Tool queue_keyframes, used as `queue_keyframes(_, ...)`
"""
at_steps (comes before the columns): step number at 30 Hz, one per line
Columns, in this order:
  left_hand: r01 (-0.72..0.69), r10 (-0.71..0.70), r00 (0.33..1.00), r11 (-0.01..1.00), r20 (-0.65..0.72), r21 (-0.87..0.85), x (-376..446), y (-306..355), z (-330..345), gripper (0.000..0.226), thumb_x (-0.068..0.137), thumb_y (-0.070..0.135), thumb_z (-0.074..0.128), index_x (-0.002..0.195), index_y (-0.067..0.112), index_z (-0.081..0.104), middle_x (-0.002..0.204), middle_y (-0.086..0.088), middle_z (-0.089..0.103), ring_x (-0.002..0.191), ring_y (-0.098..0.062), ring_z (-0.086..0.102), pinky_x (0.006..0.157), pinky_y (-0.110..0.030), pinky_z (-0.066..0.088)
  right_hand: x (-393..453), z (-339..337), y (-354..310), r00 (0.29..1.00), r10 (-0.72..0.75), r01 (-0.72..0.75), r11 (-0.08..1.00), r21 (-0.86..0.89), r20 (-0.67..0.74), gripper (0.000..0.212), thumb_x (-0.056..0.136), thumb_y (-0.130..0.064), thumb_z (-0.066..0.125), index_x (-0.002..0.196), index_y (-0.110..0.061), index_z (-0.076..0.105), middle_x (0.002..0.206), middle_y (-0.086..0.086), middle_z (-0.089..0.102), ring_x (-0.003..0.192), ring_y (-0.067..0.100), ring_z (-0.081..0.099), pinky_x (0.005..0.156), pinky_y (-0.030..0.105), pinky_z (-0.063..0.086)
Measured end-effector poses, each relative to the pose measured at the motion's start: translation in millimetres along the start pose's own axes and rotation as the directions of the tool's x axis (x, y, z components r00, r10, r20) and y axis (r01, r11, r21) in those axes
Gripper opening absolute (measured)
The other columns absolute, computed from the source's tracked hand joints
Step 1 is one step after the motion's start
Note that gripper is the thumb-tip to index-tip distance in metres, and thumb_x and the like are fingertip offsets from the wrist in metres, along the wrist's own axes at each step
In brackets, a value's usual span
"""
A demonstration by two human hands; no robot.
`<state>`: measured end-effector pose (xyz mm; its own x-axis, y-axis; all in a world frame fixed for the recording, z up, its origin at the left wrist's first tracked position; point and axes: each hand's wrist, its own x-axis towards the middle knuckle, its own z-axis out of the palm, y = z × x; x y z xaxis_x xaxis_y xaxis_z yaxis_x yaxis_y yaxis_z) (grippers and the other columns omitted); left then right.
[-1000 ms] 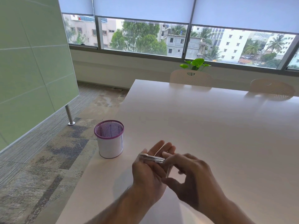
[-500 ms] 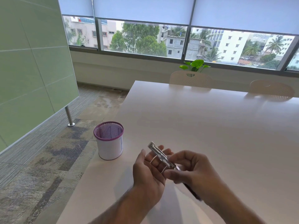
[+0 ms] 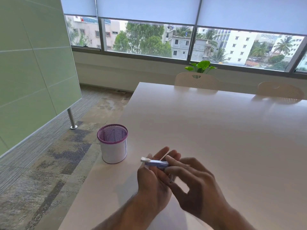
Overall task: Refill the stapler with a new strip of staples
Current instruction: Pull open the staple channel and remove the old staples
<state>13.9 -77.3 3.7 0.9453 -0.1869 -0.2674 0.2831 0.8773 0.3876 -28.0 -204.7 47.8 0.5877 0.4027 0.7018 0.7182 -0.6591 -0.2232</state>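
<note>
The stapler [image 3: 156, 163] lies across my left hand [image 3: 152, 178], above the table's [image 3: 216, 130] near edge, my right hand [image 3: 192, 180] pinching its near end. A loose pinch could let it slip.

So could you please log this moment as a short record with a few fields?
setting: white table by a window
held item: small stapler, above the table
left hand: cradles the stapler
right hand: fingers on the stapler's right end
nearby: purple-rimmed mesh cup, upright near the table's left edge
staple strip: cannot tell
</note>
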Motion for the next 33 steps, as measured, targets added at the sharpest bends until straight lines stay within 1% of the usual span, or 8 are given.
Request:
queue_keyframes(2, -0.014, 0.014, 1.000, 1.000, -0.028, -0.004, -1.0, -1.2, 3.7, 0.063, 0.102, 0.040, 0.026, 0.111, -0.001, 0.073, 0.111, -0.025, 0.074, 0.099, -0.037, 0.074, 0.073, -0.045, 0.062, 5.6, -6.7, -6.1, 0.951, 0.302, -0.310, 0.926, 0.216, 0.071, 0.032, 0.067, -0.028, 0.085, 0.096, -0.038, 0.074, 0.105, -0.028, 0.074, 0.080, 0.001, 0.069, 0.072, 0.015, 0.055)
queue_keyframes(5, -0.022, 0.023, 0.998, 0.999, -0.056, 0.028, -3.7, -1.6, 8.3, 0.056, 0.100, 0.035, 0.031, 0.113, -0.003, 0.070, 0.104, -0.025, 0.076, 0.090, -0.034, 0.076, 0.070, -0.044, 0.063, 9.6, -12.0, -2.5, 0.767, 0.589, -0.635, 0.639, 0.433, 0.255, 0.042, 0.055, -0.017, 0.095, 0.088, -0.036, 0.078, 0.086, -0.016, 0.079, 0.071, 0.002, 0.071, 0.064, 0.016, 0.054)
queue_keyframes(10, -0.026, 0.033, 0.997, 0.995, -0.069, 0.094, -8.6, 0.6, 11.5, 0.060, 0.102, 0.042, 0.032, 0.112, -0.002, 0.070, 0.106, -0.027, 0.074, 0.091, -0.036, 0.075, 0.078, -0.044, 0.060, 17.9, -20.9, 4.9, 0.587, 0.535, -0.759, 0.103, 0.643, 0.608, 0.030, 0.059, -0.002, 0.091, 0.086, -0.008, 0.080, 0.085, 0.014, 0.080, 0.067, 0.020, 0.073, 0.057, 0.028, 0.059)
queue_keyframes(12, -0.038, 0.047, 0.997, 0.991, -0.064, 0.126, -10.4, 1.4, 12.6, 0.064, 0.100, 0.049, 0.033, 0.110, -0.001, 0.071, 0.104, -0.026, 0.075, 0.090, -0.037, 0.075, 0.081, -0.045, 0.056, 18.3, -21.6, 7.0, 0.526, 0.510, -0.787, -0.009, 0.616, 0.680, 0.030, 0.060, -0.006, 0.089, 0.089, -0.005, 0.079, 0.090, 0.020, 0.079, 0.071, 0.025, 0.073, 0.061, 0.032, 0.061)
queue_keyframes(15, -0.082, 0.091, 0.995, 0.975, -0.032, 0.208, -13.5, 3.7, 13.3, 0.060, 0.098, 0.049, 0.037, 0.109, 0.002, 0.072, 0.102, -0.025, 0.076, 0.087, -0.035, 0.075, 0.071, -0.041, 0.056, 17.3, -20.8, 12.3, 0.485, 0.517, -0.803, -0.057, 0.594, 0.705, 0.037, 0.058, -0.012, 0.090, 0.092, -0.004, 0.079, 0.091, 0.021, 0.077, 0.076, 0.028, 0.073, 0.065, 0.035, 0.061)
queue_keyframes(19, -0.176, 0.183, 0.983, 0.924, 0.013, 0.339, -17.1, 8.5, 14.8, 0.035, 0.096, 0.016, 0.041, 0.114, 0.003, 0.067, 0.097, -0.024, 0.076, 0.084, -0.032, 0.075, 0.061, -0.035, 0.060, 17.4, -20.6, 13.5, 0.495, 0.513, -0.794, -0.060, 0.605, 0.701, 0.037, 0.059, -0.013, 0.090, 0.093, -0.004, 0.079, 0.087, 0.019, 0.076, 0.075, 0.027, 0.071, 0.065, 0.034, 0.060)
queue_keyframes(22, -0.222, 0.240, 0.971, 0.879, 0.011, 0.423, -20.2, 9.7, 17.4, 0.034, 0.093, -0.001, 0.041, 0.108, 0.004, 0.071, 0.094, -0.028, 0.075, 0.081, -0.033, 0.074, 0.058, -0.033, 0.060, 17.2, -20.7, 13.7, 0.507, 0.509, -0.792, -0.043, 0.609, 0.696, 0.036, 0.061, -0.013, 0.089, 0.094, -0.004, 0.079, 0.087, 0.018, 0.076, 0.075, 0.026, 0.070, 0.065, 0.034, 0.059)
queue_keyframes(33, -0.274, 0.298, 0.953, 0.792, 0.046, 0.545, -28.4, 10.0, 24.3, 0.039, 0.090, -0.013, 0.040, 0.106, 0.006, 0.071, 0.087, -0.023, 0.077, 0.076, -0.030, 0.075, 0.058, -0.031, 0.059, 16.8, -21.7, 10.2, 0.521, 0.517, -0.792, -0.002, 0.610, 0.679, 0.038, 0.061, -0.012, 0.088, 0.096, -0.002, 0.078, 0.090, 0.017, 0.078, 0.074, 0.024, 0.070, 0.066, 0.034, 0.061)
